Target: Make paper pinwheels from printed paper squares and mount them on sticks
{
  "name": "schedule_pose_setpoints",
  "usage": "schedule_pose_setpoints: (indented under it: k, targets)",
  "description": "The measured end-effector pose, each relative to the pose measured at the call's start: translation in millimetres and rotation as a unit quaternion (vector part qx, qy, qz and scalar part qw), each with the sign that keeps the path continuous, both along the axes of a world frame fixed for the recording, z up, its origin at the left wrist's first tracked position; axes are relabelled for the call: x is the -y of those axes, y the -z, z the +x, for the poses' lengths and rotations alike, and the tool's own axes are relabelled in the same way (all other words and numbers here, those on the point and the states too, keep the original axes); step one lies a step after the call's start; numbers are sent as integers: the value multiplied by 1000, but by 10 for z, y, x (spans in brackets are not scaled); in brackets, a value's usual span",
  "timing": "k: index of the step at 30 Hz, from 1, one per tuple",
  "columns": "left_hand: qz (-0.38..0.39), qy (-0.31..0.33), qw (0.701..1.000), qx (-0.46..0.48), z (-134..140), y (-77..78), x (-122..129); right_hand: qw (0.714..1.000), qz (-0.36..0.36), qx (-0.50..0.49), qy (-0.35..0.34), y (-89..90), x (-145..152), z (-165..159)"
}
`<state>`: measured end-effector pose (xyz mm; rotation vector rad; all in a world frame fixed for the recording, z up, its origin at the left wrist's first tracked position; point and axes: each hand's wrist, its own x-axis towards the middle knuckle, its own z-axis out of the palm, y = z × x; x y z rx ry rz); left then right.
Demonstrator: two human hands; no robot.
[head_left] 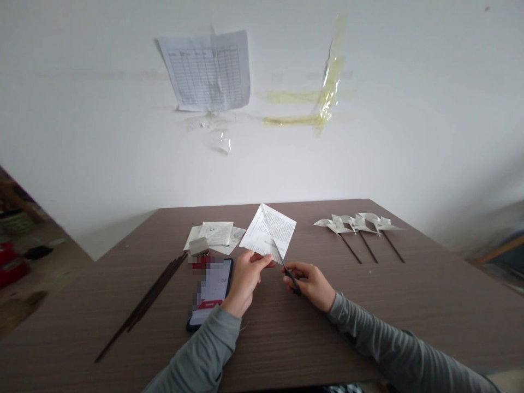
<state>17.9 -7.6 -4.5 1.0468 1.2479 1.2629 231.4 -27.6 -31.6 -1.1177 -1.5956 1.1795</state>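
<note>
Between finger and thumb my left hand (248, 278) pinches the lower edge of a square sheet of printed paper (272, 226), held up with one corner pointing away. My right hand (313, 284) is closed around the dark handles of a pair of scissors (291, 277). The scissor blades lie at the paper's near corner, pointing toward its middle. A crease or cut line runs from the far corner toward the centre; I cannot tell which. To the left of the held sheet, several more paper squares (216, 233) lie stacked loosely on the table.
On the brown table (311, 344), a bundle of thin dark sticks (151, 295) lies left of a phone (210, 295). A small red and grey object (199, 251) sits above the phone. Three paper pinwheels on sticks (360, 226) lie at the right. A white wall (123, 153) rises behind.
</note>
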Motion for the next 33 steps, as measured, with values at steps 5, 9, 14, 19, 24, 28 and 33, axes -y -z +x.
schedule_pose_setpoints:
  k: [5, 9, 14, 19, 24, 28, 33]
  targets:
    - [7, -3, 1000, -4, -3, 8, -11, 1000, -11, -1, -7, -6, 16, 3]
    - [18, -15, 1000, 4, -14, 13, -19, 1000, -16, 3, -18, 1, 15, 47]
    - [37, -41, 998, 11, -39, 22, -38, 999, 5, 10, -39, 70, -20, 113]
    - [41, -58, 997, 15, -63, 30, -67, 998, 38, 28, -45, 134, -82, 168]
    - [52, -51, 997, 5, -84, 46, -68, 997, 74, 30, 5, 159, -132, 232]
    - [51, -52, 997, -3, -99, 66, -77, 991, 102, 37, 77, 215, -183, 273]
    - [46, -61, 997, -9, -101, 85, -118, 980, 115, 29, 158, 281, -274, 319]
